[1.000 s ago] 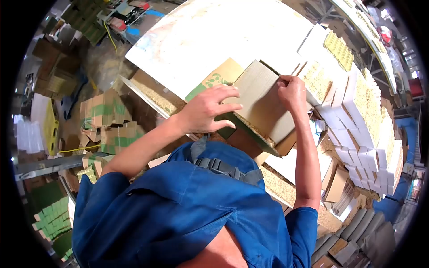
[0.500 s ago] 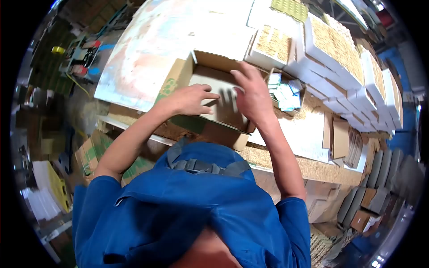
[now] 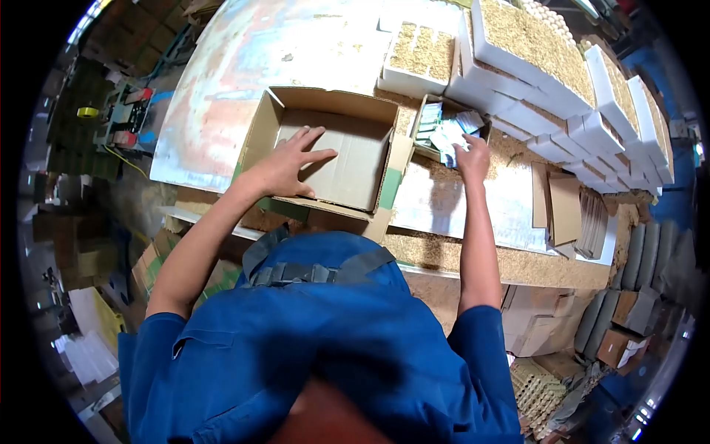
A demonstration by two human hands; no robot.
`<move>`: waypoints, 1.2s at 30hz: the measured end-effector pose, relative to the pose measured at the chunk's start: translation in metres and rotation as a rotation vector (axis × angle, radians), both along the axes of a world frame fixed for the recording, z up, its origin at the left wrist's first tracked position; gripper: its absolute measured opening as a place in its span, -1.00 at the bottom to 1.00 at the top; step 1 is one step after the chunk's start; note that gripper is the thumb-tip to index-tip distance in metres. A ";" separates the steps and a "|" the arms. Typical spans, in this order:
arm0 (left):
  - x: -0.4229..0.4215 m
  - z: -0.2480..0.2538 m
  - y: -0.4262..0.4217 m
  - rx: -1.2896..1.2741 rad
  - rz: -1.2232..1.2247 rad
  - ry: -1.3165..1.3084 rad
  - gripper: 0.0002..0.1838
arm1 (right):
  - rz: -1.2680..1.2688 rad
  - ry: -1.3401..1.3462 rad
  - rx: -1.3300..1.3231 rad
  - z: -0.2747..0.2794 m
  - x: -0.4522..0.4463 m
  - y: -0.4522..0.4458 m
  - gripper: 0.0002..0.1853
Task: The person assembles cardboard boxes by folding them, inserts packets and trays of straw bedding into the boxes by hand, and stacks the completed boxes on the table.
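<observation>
An open cardboard box [image 3: 336, 159] with nothing in it stands on the worktable, its flaps folded outward. My left hand [image 3: 287, 164] reaches over the box's near left wall, fingers spread inside. To the right, a smaller carton [image 3: 427, 153] holds a heap of blue, green and white packets [image 3: 447, 133]. My right hand [image 3: 473, 158] is over the right side of that heap, thumb and fingertips close together at a white packet; whether it grips the packet is too small to tell.
White trays [image 3: 518, 100] filled with a grainy, straw-coloured material are stacked at the back right. A smaller such tray [image 3: 418, 80] stands behind the carton. Flat cardboard pieces [image 3: 563, 209] lean at the table's right. Grey sacks [image 3: 640, 255] lie beyond its right end.
The box now rests flat and upright, after being tilted and turned. My right hand has left it and moved right to the packets. My left hand has stayed at the box.
</observation>
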State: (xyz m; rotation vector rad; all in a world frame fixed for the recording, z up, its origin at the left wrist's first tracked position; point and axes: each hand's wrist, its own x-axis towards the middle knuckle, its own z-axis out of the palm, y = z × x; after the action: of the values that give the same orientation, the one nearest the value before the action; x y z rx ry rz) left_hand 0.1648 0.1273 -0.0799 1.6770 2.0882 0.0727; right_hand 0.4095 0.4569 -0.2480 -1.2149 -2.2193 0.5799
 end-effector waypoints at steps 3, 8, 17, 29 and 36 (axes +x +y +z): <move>-0.003 0.002 0.003 -0.024 0.037 -0.028 -0.03 | 0.015 -0.260 0.004 -0.008 -0.021 0.006 -0.56; 0.002 0.006 0.003 -0.013 0.056 -0.035 -0.04 | 0.014 -0.246 0.082 -0.029 -0.023 0.016 -0.66; 0.002 0.008 0.008 -0.040 0.095 -0.057 -0.07 | -0.218 -0.024 0.159 0.006 -0.012 0.015 -0.59; 0.000 0.007 0.005 -0.029 0.101 -0.080 -0.12 | -0.022 -0.073 0.287 -0.033 -0.028 0.046 -0.93; -0.002 0.007 0.006 -0.042 0.102 -0.081 -0.11 | -0.149 0.192 0.106 0.010 -0.027 0.037 -0.97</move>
State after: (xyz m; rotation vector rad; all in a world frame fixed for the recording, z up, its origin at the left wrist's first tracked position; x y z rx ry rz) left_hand 0.1633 0.1332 -0.0732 1.5172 2.0997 0.1259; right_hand 0.3830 0.4942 -0.2378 -1.2047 -1.9561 0.4915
